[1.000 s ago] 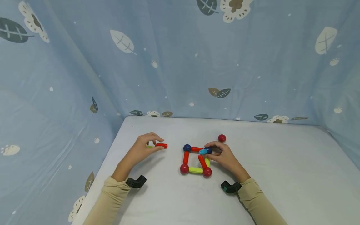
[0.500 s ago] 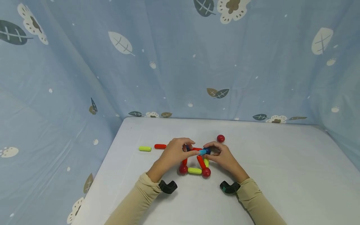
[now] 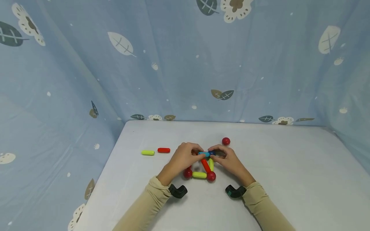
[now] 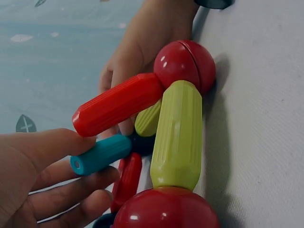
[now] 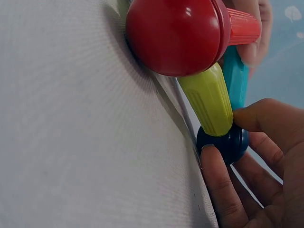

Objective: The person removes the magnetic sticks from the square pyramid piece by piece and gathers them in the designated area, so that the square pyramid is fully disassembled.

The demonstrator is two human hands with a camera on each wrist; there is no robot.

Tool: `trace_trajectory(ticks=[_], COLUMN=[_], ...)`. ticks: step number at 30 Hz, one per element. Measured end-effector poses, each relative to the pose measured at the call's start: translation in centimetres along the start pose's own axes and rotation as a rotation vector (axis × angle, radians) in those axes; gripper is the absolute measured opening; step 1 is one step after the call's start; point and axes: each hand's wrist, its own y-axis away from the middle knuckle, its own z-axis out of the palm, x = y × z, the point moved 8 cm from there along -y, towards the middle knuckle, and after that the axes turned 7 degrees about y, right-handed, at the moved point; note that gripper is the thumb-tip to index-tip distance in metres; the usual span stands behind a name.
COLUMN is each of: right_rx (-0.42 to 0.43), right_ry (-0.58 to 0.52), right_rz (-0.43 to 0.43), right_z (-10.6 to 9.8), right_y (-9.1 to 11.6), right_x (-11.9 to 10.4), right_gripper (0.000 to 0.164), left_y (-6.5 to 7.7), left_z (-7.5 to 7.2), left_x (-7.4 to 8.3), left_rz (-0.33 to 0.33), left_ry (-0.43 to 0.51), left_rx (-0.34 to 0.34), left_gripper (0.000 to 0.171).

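A frame of magnetic rods and balls lies on the white table. My left hand (image 3: 185, 157) pinches a light blue rod (image 4: 102, 154) between thumb and fingers. The rod's other end meets a dark blue ball (image 5: 223, 142), which my right hand (image 3: 229, 160) grips at the frame's far right corner. A lime rod (image 5: 207, 102) runs from that ball to the near right red ball (image 3: 211, 176). From this red ball a red rod (image 4: 118, 104) slants upward, its free end close to my left thumb. Another lime rod (image 3: 199, 175) joins the near left red ball (image 3: 187, 173). My left hand hides the far left corner.
Left of the frame lie a loose lime rod (image 3: 148, 152) and a loose red rod (image 3: 163, 150). A loose red ball (image 3: 226, 141) sits behind my right hand. A blue patterned curtain (image 3: 173, 64) borders the table (image 3: 289, 176) at the back and left.
My left hand has moved right, from the loose red and lime rods to the light blue rod, and pinches it now. My right hand has stayed at the dark blue ball.
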Motion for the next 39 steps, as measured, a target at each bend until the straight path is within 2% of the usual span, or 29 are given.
trace_trajectory(ticks=[8,10,15,17,27,32,39], right_rx=[0.006,0.008,0.012,0.009,0.005,0.01,0.013], right_ry=[0.009,0.013,0.017,0.02,0.036,0.039,0.038], right_rz=[0.009,0.007,0.008,0.013,0.006,0.0,-0.007], right_z=[0.0,0.0,0.0,0.1,0.1,0.1,0.1], right_y=[0.1,0.1,0.1,0.0,-0.1,-0.2,-0.2], right_x=[0.3,0.3,0.2,0.1,0.1,0.3,0.3], right_gripper=[0.024,0.024,0.024,0.024,0.026,0.025,0.025], left_y=[-0.1,-0.1,0.1,0.2,0.1,0.1,0.1], left_z=[0.1,0.1,0.2,0.2,0.4,0.5,0.4], left_x=[0.0,0.2,1.1,1.3,1.0,1.1,1.5], left_rz=[0.009,0.034,0.143,0.164,0.131,0.127,0.164], left_ry=[-0.012,-0.007,-0.019,-0.027,-0.056,-0.078,-0.078], left_rx=[-0.016,-0.018,-0.03,-0.037,-0.107,-0.091,-0.06], left_gripper=[0.02,0.019,0.016,0.017,0.024,0.022,0.022])
